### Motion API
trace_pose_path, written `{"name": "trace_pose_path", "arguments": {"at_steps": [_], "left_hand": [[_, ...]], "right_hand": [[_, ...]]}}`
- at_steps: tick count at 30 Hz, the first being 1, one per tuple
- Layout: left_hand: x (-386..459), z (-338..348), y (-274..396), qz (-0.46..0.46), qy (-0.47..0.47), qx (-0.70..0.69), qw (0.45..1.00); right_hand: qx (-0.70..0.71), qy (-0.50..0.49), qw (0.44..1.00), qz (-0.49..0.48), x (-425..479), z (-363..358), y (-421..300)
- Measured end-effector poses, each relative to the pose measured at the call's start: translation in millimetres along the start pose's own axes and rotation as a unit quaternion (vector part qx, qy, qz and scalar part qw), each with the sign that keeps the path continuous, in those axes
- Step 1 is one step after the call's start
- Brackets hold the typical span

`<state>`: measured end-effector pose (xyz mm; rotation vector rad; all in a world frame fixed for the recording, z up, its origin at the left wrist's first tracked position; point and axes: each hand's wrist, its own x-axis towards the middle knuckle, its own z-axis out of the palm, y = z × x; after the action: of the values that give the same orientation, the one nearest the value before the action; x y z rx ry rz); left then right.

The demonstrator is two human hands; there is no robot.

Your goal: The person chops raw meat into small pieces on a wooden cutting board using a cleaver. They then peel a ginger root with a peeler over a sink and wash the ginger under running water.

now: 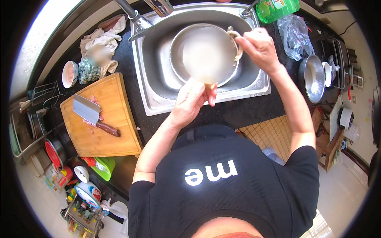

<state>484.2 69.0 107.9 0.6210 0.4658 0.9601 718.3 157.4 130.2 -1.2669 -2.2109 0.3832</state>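
A round metal pot (176, 64) stands in the stainless-steel sink (154, 74). A blurred patch hides most of its inside. My left hand (192, 101) is at the pot's near rim, its fingers curled around a small pale yellowish piece (213, 86), partly hidden. At the right rim, my right hand (258, 49) is closed, thumb and fingers pinching a pale tan strip (238, 53) that hangs down over the edge. What the strip is, I cannot tell.
Left of the sink, a cleaver (87, 109) lies with raw minced meat on a wooden cutting board (119, 98). Behind are a bowl (70, 74) and cloths (102, 41). A faucet (138, 22) overhangs the sink. To the right are a green bottle (276, 10), plastic bag (294, 35) and metal basin (312, 78).
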Motion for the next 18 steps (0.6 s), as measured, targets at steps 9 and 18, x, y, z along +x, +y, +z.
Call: {"name": "trace_pose_path", "arguments": {"at_steps": [9, 18], "left_hand": [[2.8, -12.7, 6.9, 0.037, 0.024, 0.394, 0.918], [1.1, -2.0, 8.4, 0.063, 0.052, 0.153, 0.985]], "right_hand": [[0.561, -0.058, 0.762, 0.318, -38.9, 35.2, -63.3], [0.549, 0.049, 0.786, 0.281, -52.0, 52.6, -81.0]]}}
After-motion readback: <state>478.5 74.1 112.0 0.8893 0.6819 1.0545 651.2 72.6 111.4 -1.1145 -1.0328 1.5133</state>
